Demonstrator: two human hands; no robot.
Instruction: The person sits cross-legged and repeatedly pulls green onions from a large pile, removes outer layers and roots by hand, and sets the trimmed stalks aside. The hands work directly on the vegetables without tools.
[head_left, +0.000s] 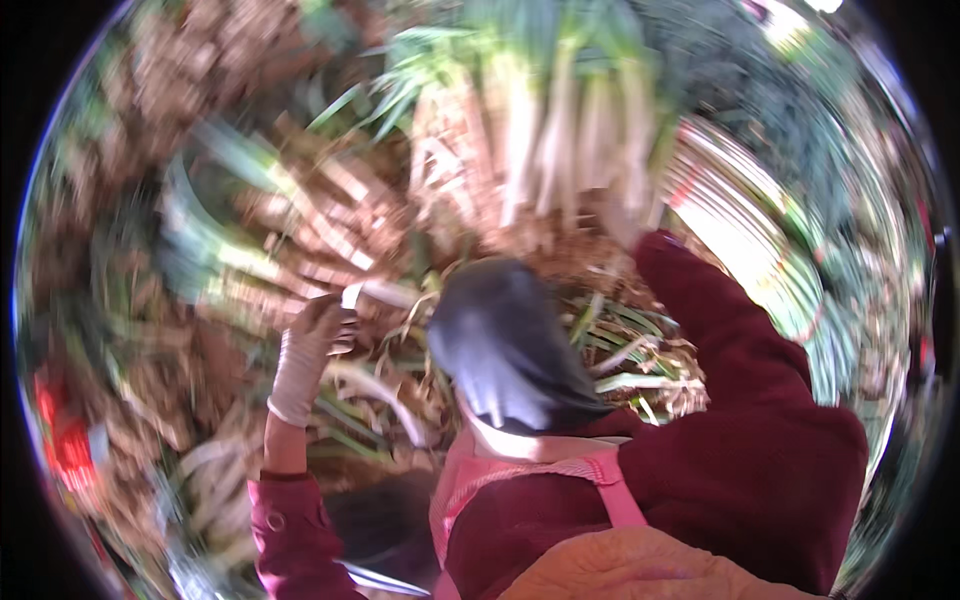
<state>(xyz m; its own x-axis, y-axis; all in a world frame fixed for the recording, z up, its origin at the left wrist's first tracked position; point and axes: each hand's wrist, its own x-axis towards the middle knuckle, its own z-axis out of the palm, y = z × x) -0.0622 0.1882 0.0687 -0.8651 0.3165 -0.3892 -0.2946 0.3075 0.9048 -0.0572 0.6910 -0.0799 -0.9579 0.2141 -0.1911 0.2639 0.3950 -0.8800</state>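
My left hand (309, 337), in a pale glove with darker fingers, is curled beside a small bright white thing and a pale stalk (390, 292); blur hides whether it grips either. My right hand (621, 219), at the end of a maroon sleeve, is at the root ends of a row of upright leeks or large green onions (559, 142). Its fingers are too blurred to read. More long-stemmed plants (300, 191) lie fanned out at the upper left. A thick bundle of them (739, 217), tied with reddish bands, lies beyond my right arm.
Loose leaves and peelings (637, 360) cover the ground between my arms. A dark, shiny rounded thing (510, 345) is in the middle, above a pink apron strap (621, 491). Red material (64, 439) is at the far left, and dark green leaves (757, 97) are heaped at the upper right.
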